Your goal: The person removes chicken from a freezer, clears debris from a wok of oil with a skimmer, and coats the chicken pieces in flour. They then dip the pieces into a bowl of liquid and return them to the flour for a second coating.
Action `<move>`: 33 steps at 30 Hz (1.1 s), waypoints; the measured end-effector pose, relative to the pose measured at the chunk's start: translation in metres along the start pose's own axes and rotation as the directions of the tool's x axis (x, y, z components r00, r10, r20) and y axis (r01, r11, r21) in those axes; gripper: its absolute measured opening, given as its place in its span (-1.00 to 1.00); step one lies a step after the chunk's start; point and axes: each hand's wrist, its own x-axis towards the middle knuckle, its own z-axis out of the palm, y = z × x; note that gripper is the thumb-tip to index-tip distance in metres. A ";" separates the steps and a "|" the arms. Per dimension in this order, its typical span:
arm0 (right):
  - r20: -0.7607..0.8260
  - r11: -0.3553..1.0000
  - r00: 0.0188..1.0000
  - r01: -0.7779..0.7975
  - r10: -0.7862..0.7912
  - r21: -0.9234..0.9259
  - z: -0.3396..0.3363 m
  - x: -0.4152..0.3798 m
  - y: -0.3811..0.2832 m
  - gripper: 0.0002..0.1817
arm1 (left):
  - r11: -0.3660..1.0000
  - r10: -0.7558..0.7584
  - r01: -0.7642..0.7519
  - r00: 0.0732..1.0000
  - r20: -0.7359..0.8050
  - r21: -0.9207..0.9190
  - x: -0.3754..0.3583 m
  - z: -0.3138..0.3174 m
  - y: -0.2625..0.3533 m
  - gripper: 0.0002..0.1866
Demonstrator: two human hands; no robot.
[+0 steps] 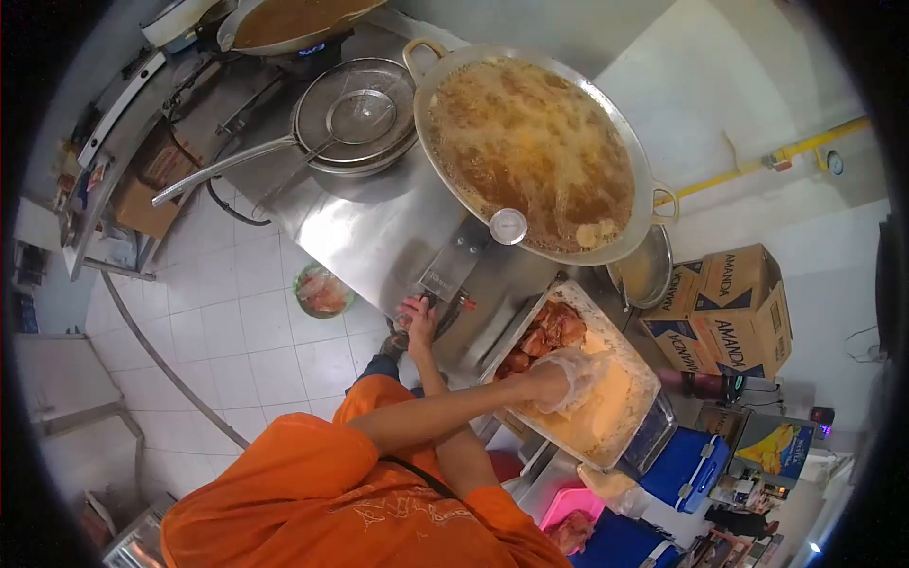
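Note:
My left hand (pixel 565 380), in a clear plastic glove, is over the pale orange flour in a rectangular tray (pixel 620 338); blur and the glove hide its fingers. Beside it, dark red marinated meat pieces (pixel 544 333) fill the tray's upper left part. My left forearm crosses over my right one. Bare, my right hand (pixel 417 320) has its fingers closed around a control knob (pixel 428 297) at the front of the steel stove. Behind the stove's control box, a wide pan (pixel 649 161) holds bubbling oil, with a round dial thermometer (pixel 508 226) at its near rim.
Wire strainers (pixel 355 115) rest on a bowl on the steel counter (pixel 346 227). Cardboard boxes (pixel 724 312) stand at right, below a yellow gas pipe (pixel 805 147). A blue cooler (pixel 684 469) and a pink tub (pixel 578 502) are lower right. A green-rimmed basin (pixel 324 290) sits on the tiled floor.

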 end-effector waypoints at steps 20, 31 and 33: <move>0.014 0.988 0.997 -0.078 0.077 0.133 0.001 0.004 0.003 -0.45 | 0.950 -0.168 0.162 0.986 0.000 -0.267 -0.003 0.000 -0.001 -0.29; 0.173 0.724 0.977 0.209 -0.125 -0.657 -0.105 -0.240 -0.108 -0.75 | 0.352 -0.293 0.227 0.948 0.123 -0.908 0.023 -0.003 -0.032 -0.21; -0.074 0.593 0.943 0.141 -0.323 -0.793 -0.120 -0.268 -0.159 -0.78 | 0.244 -0.295 0.248 0.940 0.172 -0.938 0.028 0.006 -0.029 -0.20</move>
